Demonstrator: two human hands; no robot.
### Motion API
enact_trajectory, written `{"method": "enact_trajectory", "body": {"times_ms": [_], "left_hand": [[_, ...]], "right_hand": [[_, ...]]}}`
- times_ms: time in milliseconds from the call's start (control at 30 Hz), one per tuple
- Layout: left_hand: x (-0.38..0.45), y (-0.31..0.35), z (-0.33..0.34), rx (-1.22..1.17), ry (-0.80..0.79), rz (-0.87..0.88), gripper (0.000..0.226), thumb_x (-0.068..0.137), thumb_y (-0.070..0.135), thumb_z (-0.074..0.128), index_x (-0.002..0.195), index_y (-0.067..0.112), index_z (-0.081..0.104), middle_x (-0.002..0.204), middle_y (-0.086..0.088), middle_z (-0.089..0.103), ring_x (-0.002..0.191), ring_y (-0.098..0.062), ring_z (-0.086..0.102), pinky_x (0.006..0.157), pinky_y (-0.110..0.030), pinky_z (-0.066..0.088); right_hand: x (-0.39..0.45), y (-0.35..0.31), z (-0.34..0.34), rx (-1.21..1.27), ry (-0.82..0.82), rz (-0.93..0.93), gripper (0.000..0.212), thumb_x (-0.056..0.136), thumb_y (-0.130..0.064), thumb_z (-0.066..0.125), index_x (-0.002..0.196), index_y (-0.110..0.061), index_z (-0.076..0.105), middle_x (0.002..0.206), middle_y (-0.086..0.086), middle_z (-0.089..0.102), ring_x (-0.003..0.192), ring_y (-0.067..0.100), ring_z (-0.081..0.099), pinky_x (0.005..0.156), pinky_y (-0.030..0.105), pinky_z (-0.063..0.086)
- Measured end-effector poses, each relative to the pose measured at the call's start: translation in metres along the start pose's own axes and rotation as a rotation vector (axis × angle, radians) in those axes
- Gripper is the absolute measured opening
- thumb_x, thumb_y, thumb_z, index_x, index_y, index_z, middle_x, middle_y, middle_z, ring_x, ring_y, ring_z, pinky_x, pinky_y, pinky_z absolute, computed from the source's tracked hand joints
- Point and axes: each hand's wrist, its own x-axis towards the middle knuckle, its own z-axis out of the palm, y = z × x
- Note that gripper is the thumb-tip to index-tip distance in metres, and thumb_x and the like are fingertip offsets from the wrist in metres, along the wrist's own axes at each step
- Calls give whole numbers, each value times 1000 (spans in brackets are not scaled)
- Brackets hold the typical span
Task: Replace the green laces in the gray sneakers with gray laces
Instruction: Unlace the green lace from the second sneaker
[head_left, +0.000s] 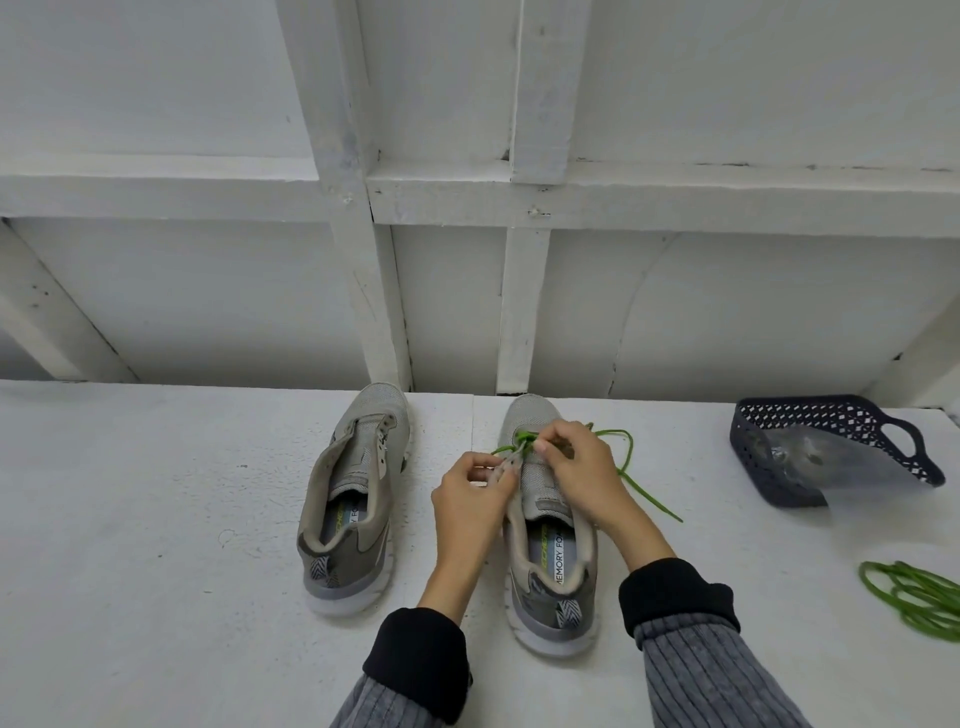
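Two gray sneakers stand side by side on the white surface, toes pointing away from me. The left sneaker (353, 499) has no lace in it. A green lace (631, 470) still runs through the far eyelets of the right sneaker (553, 545), its loose ends trailing to the right. My left hand (470, 506) grips the left eyelet flap of that shoe. My right hand (574, 467) pinches the green lace near the toe-side eyelets. A second green lace (914, 592) lies coiled at the right edge.
A dark blue perforated basket (810, 452) lies tipped on its side at the right, with clear plastic inside. A white wall with framing beams rises right behind the shoes' toes.
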Motion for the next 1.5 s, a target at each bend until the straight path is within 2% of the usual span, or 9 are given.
{"method": "enact_trajectory", "body": {"times_ms": [200, 367, 633, 767, 900, 1033, 1333, 1433, 1500], "left_hand": [[-9, 5, 4, 1, -2, 0, 12, 85, 27, 70, 97, 27, 74, 87, 10, 71, 80, 10, 61, 65, -4, 43], [-15, -1, 5, -43, 85, 12, 5, 86, 23, 69, 89, 24, 73, 89, 10, 72, 81, 0, 61, 76, -21, 48], [-8, -7, 4, -303, 76, -47, 16, 104, 27, 45, 101, 19, 58, 92, 3, 69, 88, -13, 64, 83, -34, 52], [8, -20, -9, -102, 49, 67, 28, 96, 2, 51, 108, 26, 56, 110, 11, 61, 107, -12, 56, 95, -37, 47], [24, -28, -16, 228, -111, 248, 22, 92, 29, 64, 98, 50, 61, 109, 22, 60, 117, -13, 46, 100, -36, 38], [32, -24, -15, 176, -135, 254, 14, 92, 39, 60, 81, 39, 69, 88, 14, 71, 96, -12, 62, 91, -43, 48], [36, 29, -17, -765, 72, -126, 27, 107, 24, 38, 87, 12, 52, 66, 4, 58, 61, -10, 61, 74, -27, 58], [48, 32, -27, -534, 166, -48, 27, 106, 30, 40, 84, 17, 52, 65, 5, 38, 54, -7, 35, 49, -20, 41], [52, 26, -33, -206, 140, 86, 26, 104, 32, 43, 87, 20, 59, 70, 7, 47, 60, -8, 40, 54, -22, 34]], "right_hand": [[-4, 3, 6, 113, 91, 12, 12, 93, -14, 59, 82, -12, 64, 82, -1, 65, 80, 10, 58, 66, 7, 39], [-7, 2, 12, 33, 134, 41, 16, 90, -12, 63, 74, -10, 62, 74, 1, 62, 68, 9, 52, 58, 5, 38], [-7, 7, 11, 81, 103, 71, 15, 92, -14, 59, 82, -3, 61, 89, 6, 69, 89, 23, 62, 74, 30, 50], [-9, 9, 12, 90, 95, 73, 15, 92, -14, 59, 83, -2, 61, 89, -3, 68, 90, 18, 63, 78, 33, 51], [-8, 10, 14, 99, 108, 78, 14, 92, -16, 60, 82, -5, 62, 88, 2, 67, 89, 20, 61, 78, 36, 51], [-8, 10, 15, 103, 121, 79, 14, 92, -15, 60, 80, -7, 61, 87, 5, 66, 87, 24, 61, 75, 38, 51], [-10, 14, 16, 113, 232, 83, 17, 94, -12, 55, 78, -14, 55, 85, -2, 64, 82, 14, 60, 63, 15, 43], [-10, 18, 15, 136, 283, 96, 16, 95, -14, 54, 80, -10, 54, 82, -4, 65, 79, 15, 61, 65, 24, 48], [-10, 19, 17, 150, 297, 86, 16, 96, -15, 54, 82, -8, 55, 82, -1, 66, 81, 18, 63, 69, 34, 51]]}}
